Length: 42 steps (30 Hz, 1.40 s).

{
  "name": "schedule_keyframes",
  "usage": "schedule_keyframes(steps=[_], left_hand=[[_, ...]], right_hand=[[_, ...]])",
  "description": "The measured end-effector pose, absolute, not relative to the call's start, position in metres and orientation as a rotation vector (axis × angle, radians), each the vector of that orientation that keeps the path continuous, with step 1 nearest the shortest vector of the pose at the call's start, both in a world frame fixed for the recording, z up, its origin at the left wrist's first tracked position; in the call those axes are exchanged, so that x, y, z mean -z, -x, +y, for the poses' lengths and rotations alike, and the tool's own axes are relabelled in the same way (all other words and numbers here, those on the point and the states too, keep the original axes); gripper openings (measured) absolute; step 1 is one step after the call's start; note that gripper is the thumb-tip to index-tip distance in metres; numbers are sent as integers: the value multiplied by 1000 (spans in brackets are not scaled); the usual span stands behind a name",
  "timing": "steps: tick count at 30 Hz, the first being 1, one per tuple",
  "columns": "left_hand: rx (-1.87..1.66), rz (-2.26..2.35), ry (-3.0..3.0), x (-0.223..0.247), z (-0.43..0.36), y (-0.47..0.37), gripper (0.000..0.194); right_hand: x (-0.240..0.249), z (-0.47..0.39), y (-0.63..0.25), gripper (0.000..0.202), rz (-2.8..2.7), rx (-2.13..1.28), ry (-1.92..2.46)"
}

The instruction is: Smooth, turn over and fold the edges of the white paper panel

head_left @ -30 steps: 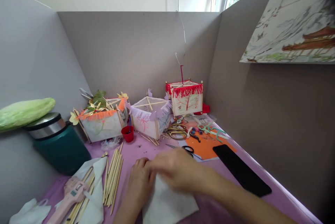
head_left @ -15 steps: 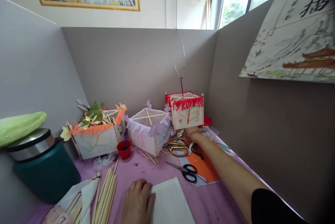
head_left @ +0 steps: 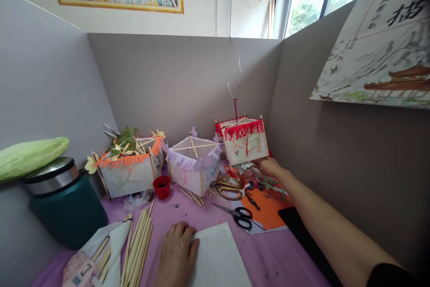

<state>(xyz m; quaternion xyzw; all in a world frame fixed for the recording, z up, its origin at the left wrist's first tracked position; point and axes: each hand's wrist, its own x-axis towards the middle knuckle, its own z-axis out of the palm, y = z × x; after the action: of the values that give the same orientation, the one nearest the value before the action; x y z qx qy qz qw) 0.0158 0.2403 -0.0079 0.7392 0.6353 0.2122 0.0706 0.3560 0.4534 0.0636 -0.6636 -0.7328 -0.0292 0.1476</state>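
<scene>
My left hand [head_left: 177, 251] lies on the left edge of a white paper sheet [head_left: 220, 255], its thumb on the sheet and fingers loosely bent. At the back right, my right hand [head_left: 270, 167] reaches to the lower right of a white paper lantern [head_left: 246, 146] with red fringe, which leans slightly. Its fingers are mostly hidden by the lantern, so their grip is unclear. A silver metal tool head [head_left: 244, 166] shows beside that hand, near green loops [head_left: 270, 182]. Gold-handled scissors [head_left: 230, 188] and black-handled scissors [head_left: 240, 217] lie in front.
A purple-fringed lantern [head_left: 188, 170], an orange-fringed lantern [head_left: 127, 175] and a red cup [head_left: 162, 188] stand on the purple tabletop. A teal jar [head_left: 70, 215] and wooden sticks [head_left: 137, 246] are at left. Orange paper [head_left: 268, 208] and a black flat object [head_left: 302, 237] lie at right.
My right hand has moved rightward under the red-fringed lantern, which now tilts. The silver tool head and black flat object show more clearly. My left hand stays on the paper.
</scene>
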Motion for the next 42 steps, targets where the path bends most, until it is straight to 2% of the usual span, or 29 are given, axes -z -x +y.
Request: schedule_keyframes(steps=[8, 17, 21, 25, 28, 31, 34, 38, 42], left_hand=[[-583, 1891, -2254, 0, 239, -14, 27], [-643, 1860, -2275, 0, 236, -13, 26], [-846, 1793, -2275, 11, 242, -7, 25], [-1280, 1643, -2314, 9, 243, -6, 25], [-1364, 1430, -2288, -12, 231, -19, 24], [-1200, 1287, -2054, -41, 208, -43, 26], [-1009, 1243, -1681, -60, 185, -65, 38], [-1006, 1114, -1359, -58, 164, -80, 46], [-1179, 1265, -1322, -37, 149, -90, 46]], right_hand=[[-76, 418, -384, 27, -2204, -13, 2101], [-90, 363, -396, 22, -2092, 82, 2251], [-96, 327, -394, 28, -2053, 93, 2189], [-86, 286, -384, 36, -2014, 31, 2080], [-67, 257, -363, 38, -1856, -158, 1741], [-51, 231, -331, 37, -1670, -414, 1509], [-43, 211, -297, 40, -1476, -714, 1415], [-37, 194, -250, 45, -1180, -1075, 1254], [-19, 174, -219, 45, -1042, -1346, 1102]])
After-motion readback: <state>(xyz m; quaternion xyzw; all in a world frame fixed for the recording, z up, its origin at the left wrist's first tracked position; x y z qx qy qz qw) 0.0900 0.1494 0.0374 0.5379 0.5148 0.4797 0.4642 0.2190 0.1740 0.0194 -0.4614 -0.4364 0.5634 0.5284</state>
